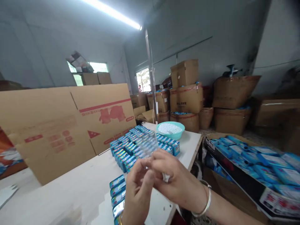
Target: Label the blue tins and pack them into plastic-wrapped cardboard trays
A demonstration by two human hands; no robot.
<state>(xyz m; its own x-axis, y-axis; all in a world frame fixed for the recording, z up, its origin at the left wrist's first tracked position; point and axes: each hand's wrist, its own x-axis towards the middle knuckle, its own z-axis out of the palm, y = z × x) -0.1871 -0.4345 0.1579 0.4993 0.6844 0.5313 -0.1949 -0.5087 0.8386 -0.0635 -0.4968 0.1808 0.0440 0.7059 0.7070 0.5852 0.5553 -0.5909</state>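
A clear plastic bag (150,143) stands up from my fingertips, and the blue boxes behind show through it. My left hand (140,187) is closed, thumb and fingers pinching the lower edge of the bag. Against it, my right hand (172,175) is closed at the same edge, with a bracelet on the wrist. A small whitish piece (166,177) shows between the right fingers; its kind is unclear. Beyond the hands, rows of small blue boxes (127,148) stand on the white table (86,184). Another row of blue boxes (117,190) lies beside my left hand.
A turquoise basin (180,134) of small white pieces stands at the table's far end. A large cardboard sheet or box (84,125) rises on the left. On the right, an open carton (234,181) holds blue packages. Stacked cartons (186,100) fill the back.
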